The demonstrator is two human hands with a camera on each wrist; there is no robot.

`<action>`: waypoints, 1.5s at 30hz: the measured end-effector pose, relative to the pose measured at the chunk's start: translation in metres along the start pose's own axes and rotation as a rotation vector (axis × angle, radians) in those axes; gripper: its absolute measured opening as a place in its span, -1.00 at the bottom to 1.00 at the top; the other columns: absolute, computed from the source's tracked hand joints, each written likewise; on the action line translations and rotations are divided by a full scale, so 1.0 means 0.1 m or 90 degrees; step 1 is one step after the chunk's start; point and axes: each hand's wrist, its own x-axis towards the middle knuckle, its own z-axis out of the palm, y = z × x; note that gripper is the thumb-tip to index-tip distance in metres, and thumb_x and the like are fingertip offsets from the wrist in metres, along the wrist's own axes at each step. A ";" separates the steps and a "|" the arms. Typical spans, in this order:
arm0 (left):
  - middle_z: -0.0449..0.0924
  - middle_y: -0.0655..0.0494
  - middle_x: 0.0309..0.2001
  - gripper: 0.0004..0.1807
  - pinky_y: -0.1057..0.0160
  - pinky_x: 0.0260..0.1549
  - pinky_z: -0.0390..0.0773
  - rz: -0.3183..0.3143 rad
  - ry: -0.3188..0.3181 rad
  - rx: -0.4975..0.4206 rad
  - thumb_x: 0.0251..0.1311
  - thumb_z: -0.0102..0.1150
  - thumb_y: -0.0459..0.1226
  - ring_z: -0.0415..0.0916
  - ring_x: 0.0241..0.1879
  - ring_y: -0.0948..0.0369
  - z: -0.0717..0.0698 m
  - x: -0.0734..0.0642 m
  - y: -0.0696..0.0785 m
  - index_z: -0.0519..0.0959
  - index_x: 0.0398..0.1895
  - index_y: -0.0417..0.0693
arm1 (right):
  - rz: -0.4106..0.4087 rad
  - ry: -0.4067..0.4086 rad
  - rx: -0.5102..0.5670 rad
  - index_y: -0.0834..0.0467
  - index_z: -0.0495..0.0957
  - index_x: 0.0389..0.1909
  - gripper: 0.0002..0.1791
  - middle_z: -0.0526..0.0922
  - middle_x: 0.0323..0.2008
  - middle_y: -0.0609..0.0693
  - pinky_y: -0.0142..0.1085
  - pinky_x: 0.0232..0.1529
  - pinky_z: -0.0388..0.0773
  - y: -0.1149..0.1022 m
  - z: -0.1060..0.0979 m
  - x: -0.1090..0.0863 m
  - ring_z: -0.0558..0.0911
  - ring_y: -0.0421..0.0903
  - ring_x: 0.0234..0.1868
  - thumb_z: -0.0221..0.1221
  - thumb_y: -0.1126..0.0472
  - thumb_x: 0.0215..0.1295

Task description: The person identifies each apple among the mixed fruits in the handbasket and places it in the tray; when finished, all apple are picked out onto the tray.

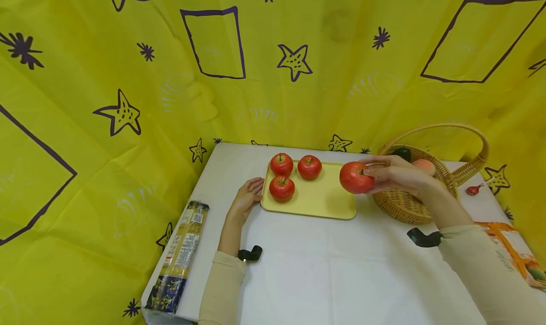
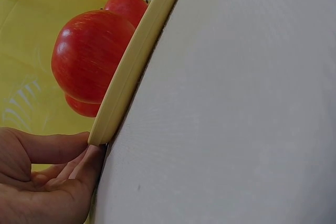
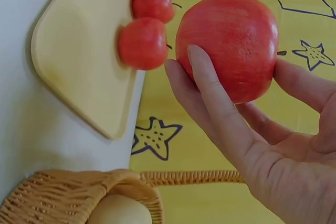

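My right hand holds a red apple above the right end of a yellow tray. In the right wrist view, fingers and thumb wrap round this apple, its stem pointing right. Three more red apples sit on the tray's left part: one at the back left, one beside it, one in front. At the tray's left edge is my left hand; the left wrist view shows it pinching the tray's rim between thumb and fingers.
A wicker basket with a tall handle stands right of the tray, holding a dark green item and a pinkish round one. A long clear pack lies along the left table edge. An orange-and-white package and a small red item lie at right.
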 end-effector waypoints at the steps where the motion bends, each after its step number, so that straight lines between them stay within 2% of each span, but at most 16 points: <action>1: 0.27 -0.20 0.54 -0.20 0.03 0.48 0.29 0.000 0.001 0.000 0.19 -0.10 -0.78 0.21 0.55 -0.02 0.00 0.00 0.00 0.21 0.55 -0.30 | 0.000 -0.002 0.006 0.43 0.15 0.52 -0.32 0.54 0.18 0.18 0.07 0.01 0.72 -0.01 0.02 0.01 0.75 0.12 0.00 0.16 0.27 0.53; 7: 0.27 -0.19 0.54 -0.19 0.03 0.48 0.30 -0.003 0.003 -0.002 0.18 -0.10 -0.78 0.21 0.55 -0.02 -0.01 0.00 0.00 0.22 0.55 -0.29 | -0.006 -0.013 0.010 0.42 0.15 0.52 -0.33 0.57 0.16 0.17 0.07 0.00 0.73 -0.02 0.09 0.12 0.76 0.13 -0.01 0.15 0.28 0.54; 20: 0.27 -0.20 0.54 -0.19 0.05 0.48 0.30 -0.005 0.003 -0.001 0.18 -0.08 -0.77 0.21 0.55 -0.02 0.01 -0.02 0.02 0.22 0.55 -0.28 | 0.007 -0.002 0.001 0.40 0.17 0.52 -0.34 0.50 0.23 0.29 0.10 0.03 0.71 -0.02 0.24 0.27 0.77 0.18 -0.03 0.15 0.24 0.54; 25: 0.27 -0.21 0.54 -0.19 0.06 0.47 0.31 -0.003 0.004 0.008 0.18 -0.08 -0.77 0.21 0.55 -0.04 0.01 -0.01 0.02 0.21 0.55 -0.30 | 0.019 0.004 0.014 0.41 0.16 0.52 -0.33 0.52 0.20 0.26 0.06 0.02 0.72 -0.01 0.28 0.32 0.78 0.17 -0.04 0.14 0.23 0.56; 33: 0.27 -0.19 0.54 -0.20 0.04 0.48 0.29 -0.007 0.005 -0.002 0.19 -0.07 -0.77 0.21 0.55 -0.02 0.00 -0.01 0.02 0.23 0.54 -0.28 | 0.023 0.002 0.029 0.41 0.21 0.51 -0.37 0.46 0.27 0.35 0.10 0.03 0.70 0.02 0.39 0.46 0.77 0.19 -0.03 0.14 0.27 0.55; 39: 0.27 -0.22 0.54 -0.21 0.03 0.48 0.30 -0.002 0.003 -0.004 0.19 -0.07 -0.78 0.20 0.55 -0.04 0.00 -0.01 0.02 0.23 0.54 -0.31 | 0.040 -0.017 0.047 0.40 0.15 0.53 -0.34 0.43 0.26 0.36 0.09 0.07 0.69 0.07 0.47 0.56 0.76 0.24 -0.03 0.12 0.26 0.55; 45: 0.28 -0.22 0.53 -0.22 0.03 0.48 0.31 0.003 0.004 -0.012 0.20 -0.07 -0.77 0.22 0.55 -0.04 0.00 0.01 -0.01 0.23 0.54 -0.30 | 0.065 -0.011 0.035 0.40 0.14 0.54 -0.34 0.36 0.32 0.45 0.11 0.11 0.65 0.10 0.55 0.68 0.76 0.20 -0.03 0.10 0.26 0.56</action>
